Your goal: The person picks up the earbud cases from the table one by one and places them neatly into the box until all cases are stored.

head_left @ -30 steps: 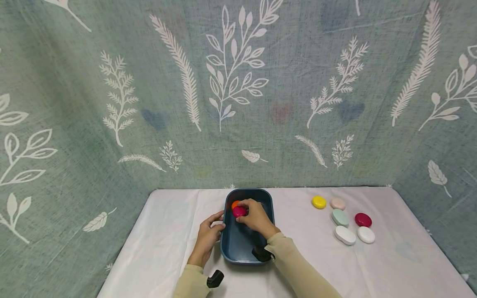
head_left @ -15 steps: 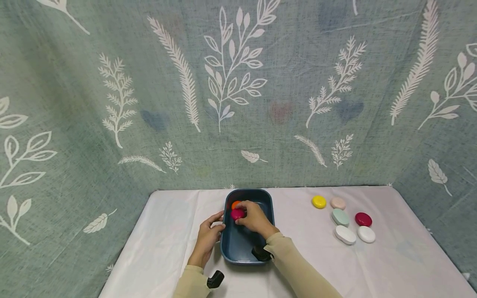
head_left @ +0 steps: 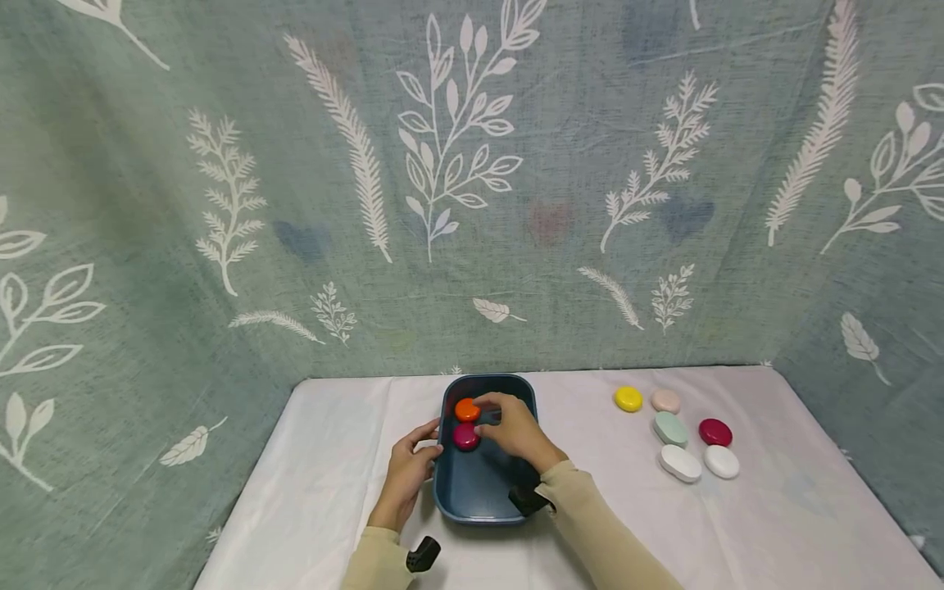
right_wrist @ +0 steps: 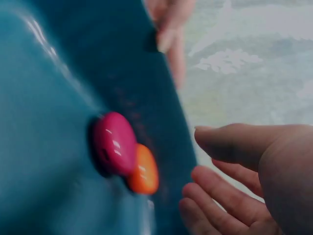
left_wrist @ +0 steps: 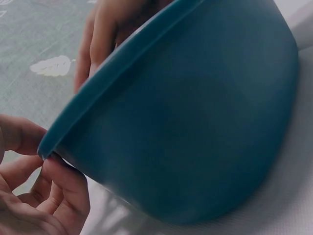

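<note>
A grey-green backdrop cloth (head_left: 472, 180) printed with white leaves and ferns is hung behind and to both sides of a table covered with a pale cloth (head_left: 332, 459). Near the table's middle a dark blue tub (head_left: 483, 483) is set, its long side running away from the person. The tub's left rim is touched by the left hand (head_left: 408, 477), whose fingers are curled at the edge with the thumb tip (left_wrist: 68, 176) pressed just under the rim; a firm grip cannot be confirmed. The right hand (head_left: 516, 430) is held inside the tub with its fingers (right_wrist: 220, 188) relaxed and slightly apart, and nothing is held in it. Just beside those fingers, against the tub's left inner wall, a magenta soap-shaped piece (head_left: 465, 437) is seen lying on the floor of the tub, with an orange piece (head_left: 467, 410) touching it on the far side. On the cloth to the right, well apart from the tub, six more pieces are grouped: a mint piece (head_left: 670, 428), two white pieces (head_left: 680, 463) (head_left: 721, 461), a dark red piece (head_left: 714, 431), a yellow piece (head_left: 629, 399) and a pale pink piece (head_left: 666, 401).
</note>
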Demonstrator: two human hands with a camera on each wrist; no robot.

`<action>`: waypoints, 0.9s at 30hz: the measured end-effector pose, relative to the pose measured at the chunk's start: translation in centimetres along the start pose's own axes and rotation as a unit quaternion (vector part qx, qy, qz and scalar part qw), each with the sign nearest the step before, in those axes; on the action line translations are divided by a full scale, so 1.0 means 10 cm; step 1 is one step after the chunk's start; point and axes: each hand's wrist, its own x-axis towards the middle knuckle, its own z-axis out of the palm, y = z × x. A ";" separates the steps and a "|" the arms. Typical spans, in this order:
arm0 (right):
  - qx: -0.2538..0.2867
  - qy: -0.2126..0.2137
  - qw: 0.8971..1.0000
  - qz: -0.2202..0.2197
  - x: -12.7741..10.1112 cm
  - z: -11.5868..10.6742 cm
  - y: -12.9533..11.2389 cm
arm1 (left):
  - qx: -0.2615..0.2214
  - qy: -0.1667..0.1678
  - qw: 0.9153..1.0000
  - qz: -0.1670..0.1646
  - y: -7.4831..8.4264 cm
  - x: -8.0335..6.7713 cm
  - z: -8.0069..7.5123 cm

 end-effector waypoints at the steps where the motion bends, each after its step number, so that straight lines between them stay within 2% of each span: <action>1: 0.002 0.006 1.000 -0.001 -0.02 -0.05 -0.01 | 0.000 0.002 1.000 -0.002 0.00 0.00 0.00; 6: 0.012 0.065 0.998 0.002 -0.19 -0.28 -0.03 | 0.002 0.003 1.000 -0.004 0.00 0.00 -0.01; 13: 0.033 0.158 0.987 0.009 -0.51 -0.53 0.13 | 0.005 0.000 1.000 -0.008 -0.01 0.00 0.00; 21: 0.005 0.200 0.978 0.056 -0.76 -0.80 0.39 | -0.004 0.000 1.000 -0.009 -0.02 0.01 0.00; 27: 0.005 0.220 0.973 0.067 -0.86 -1.00 0.54 | -0.014 -0.002 1.000 -0.004 -0.02 0.02 0.00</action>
